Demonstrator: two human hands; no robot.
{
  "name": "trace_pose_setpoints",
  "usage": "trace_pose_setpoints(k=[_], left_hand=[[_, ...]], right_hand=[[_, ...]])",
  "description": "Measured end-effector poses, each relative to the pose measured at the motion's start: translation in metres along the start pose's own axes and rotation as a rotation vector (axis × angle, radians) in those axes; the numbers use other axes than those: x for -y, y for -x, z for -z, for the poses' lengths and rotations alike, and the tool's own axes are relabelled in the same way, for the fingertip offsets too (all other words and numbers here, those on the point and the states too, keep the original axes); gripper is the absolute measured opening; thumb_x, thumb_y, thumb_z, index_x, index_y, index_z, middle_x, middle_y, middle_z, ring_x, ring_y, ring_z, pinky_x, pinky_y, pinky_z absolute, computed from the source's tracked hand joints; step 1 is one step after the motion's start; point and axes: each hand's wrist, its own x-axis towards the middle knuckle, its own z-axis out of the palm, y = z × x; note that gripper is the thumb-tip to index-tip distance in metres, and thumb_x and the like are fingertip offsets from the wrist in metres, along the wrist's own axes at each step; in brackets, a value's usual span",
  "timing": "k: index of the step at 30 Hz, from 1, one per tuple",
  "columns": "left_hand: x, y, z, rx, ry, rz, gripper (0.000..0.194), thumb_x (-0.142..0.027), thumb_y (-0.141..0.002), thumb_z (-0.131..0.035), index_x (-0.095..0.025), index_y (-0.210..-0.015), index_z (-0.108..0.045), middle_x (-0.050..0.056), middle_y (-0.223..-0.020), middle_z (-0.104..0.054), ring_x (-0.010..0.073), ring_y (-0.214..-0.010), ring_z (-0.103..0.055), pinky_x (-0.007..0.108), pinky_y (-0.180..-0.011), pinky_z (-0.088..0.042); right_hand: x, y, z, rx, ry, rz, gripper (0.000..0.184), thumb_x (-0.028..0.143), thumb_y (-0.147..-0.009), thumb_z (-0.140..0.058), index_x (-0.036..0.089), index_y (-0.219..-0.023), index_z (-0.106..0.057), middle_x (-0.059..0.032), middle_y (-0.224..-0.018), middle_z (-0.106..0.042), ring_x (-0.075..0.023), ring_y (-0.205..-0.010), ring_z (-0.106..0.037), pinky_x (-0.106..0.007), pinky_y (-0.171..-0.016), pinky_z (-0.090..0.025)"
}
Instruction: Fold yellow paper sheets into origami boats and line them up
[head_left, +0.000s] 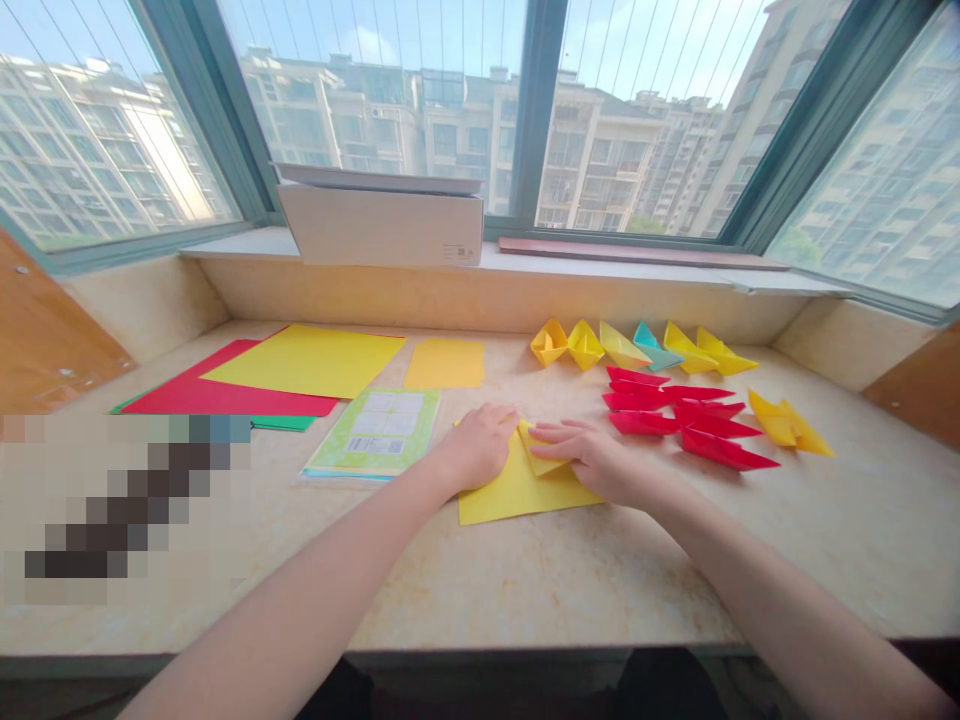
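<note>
A yellow sheet of paper (491, 500) lies in front of me, with one upper corner folded down into a flap (545, 464). My left hand (487, 440) rests on the sheet's upper left part, its fingers curled and pressed together at the top of the fold; the fingertips are mostly hidden. My right hand (592, 455) lies on the flap with its fingers stretched out over the paper. The sheet's right edge is partly covered by that hand.
Folded red paper boats (727, 450) sit to the right, with several yellow boats (585, 345) and a blue one (656, 347) behind. At left are large yellow (307, 360) and red sheets (187, 385), plus a green-labelled packet (375, 430). A white box (390, 225) stands on the sill.
</note>
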Motion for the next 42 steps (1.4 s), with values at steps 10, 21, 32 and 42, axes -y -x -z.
trace_pose_setpoints(k=[10, 21, 32, 42], left_hand=[[-0.001, 0.0, 0.006, 0.015, -0.086, -0.029, 0.047, -0.018, -0.091, -0.039, -0.012, -0.136, -0.053, 0.015, -0.148, -0.047, 0.0297, -0.136, -0.041, 0.047, -0.114, -0.03], [-0.001, -0.003, 0.001, 0.024, -0.057, -0.128, 0.048, -0.008, -0.087, -0.039, -0.011, -0.133, -0.054, 0.014, -0.139, -0.058, 0.0223, -0.134, -0.047, 0.042, -0.118, -0.026], [0.0, 0.003, 0.004, 0.073, -0.059, -0.101, 0.051, -0.009, -0.09, -0.034, -0.016, -0.138, -0.049, 0.012, -0.145, -0.052, 0.0223, -0.138, -0.043, 0.049, -0.118, -0.022], [0.004, 0.004, 0.004, -0.019, -0.075, -0.114, 0.049, -0.011, -0.085, -0.045, -0.017, -0.132, -0.056, 0.012, -0.14, -0.057, 0.0252, -0.133, -0.048, 0.05, -0.115, -0.03]], right_hand=[[0.005, 0.0, 0.002, 0.03, 0.039, 0.001, 0.077, -0.006, -0.066, -0.041, 0.035, -0.127, -0.064, 0.0023, -0.142, -0.055, -0.0234, -0.136, -0.047, -0.055, -0.119, -0.022], [0.019, 0.001, 0.014, 0.08, 0.01, 0.034, 0.072, -0.003, -0.072, -0.044, 0.037, -0.131, -0.06, 0.0032, -0.143, -0.056, -0.0222, -0.138, -0.044, -0.057, -0.12, -0.011], [0.028, 0.001, 0.011, -0.015, -0.044, 0.02, 0.034, 0.026, -0.1, -0.041, 0.028, -0.113, -0.072, -0.0011, -0.125, -0.069, -0.0215, -0.131, -0.053, -0.051, -0.122, -0.011], [0.031, 0.003, 0.024, -0.36, 0.067, -0.437, 0.026, 0.037, -0.091, -0.056, 0.024, -0.092, -0.077, -0.0055, -0.087, -0.076, -0.0227, -0.076, -0.069, -0.032, -0.065, -0.052]])
